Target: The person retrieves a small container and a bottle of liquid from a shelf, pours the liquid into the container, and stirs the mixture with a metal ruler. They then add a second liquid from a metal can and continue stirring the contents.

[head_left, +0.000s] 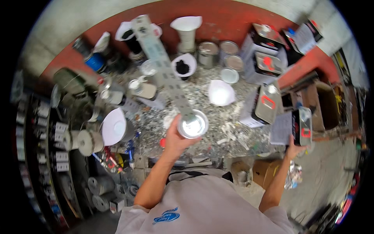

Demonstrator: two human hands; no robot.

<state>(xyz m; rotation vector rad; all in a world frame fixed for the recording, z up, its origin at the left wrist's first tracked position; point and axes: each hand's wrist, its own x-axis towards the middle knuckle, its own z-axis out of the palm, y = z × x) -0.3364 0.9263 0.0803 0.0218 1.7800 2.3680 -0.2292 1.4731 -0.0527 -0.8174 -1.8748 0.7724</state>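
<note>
My left hand [176, 141] is wrapped around a clear plastic cup [205, 124] at the front middle of the workbench. Light glares off the inside of the cup. A long flat measuring stick [159, 58] with rows of dark marks leans up and away from the cup, its lower end at the cup's mouth. At the bench's right end, my right hand [295, 149] grips the near side of a rectangular metal can [305, 119] with a red cap ring; some of its fingers are hidden by the can.
More rectangular cans [266, 105] stand at the right. Round tins [208, 52] and paper strainers [186, 24] line the back. A white paper cone [222, 93] lies mid-bench, another [115, 126] stands at left. Shelves [43, 128] rise at far left; a cardboard box [265, 171] sits below the bench.
</note>
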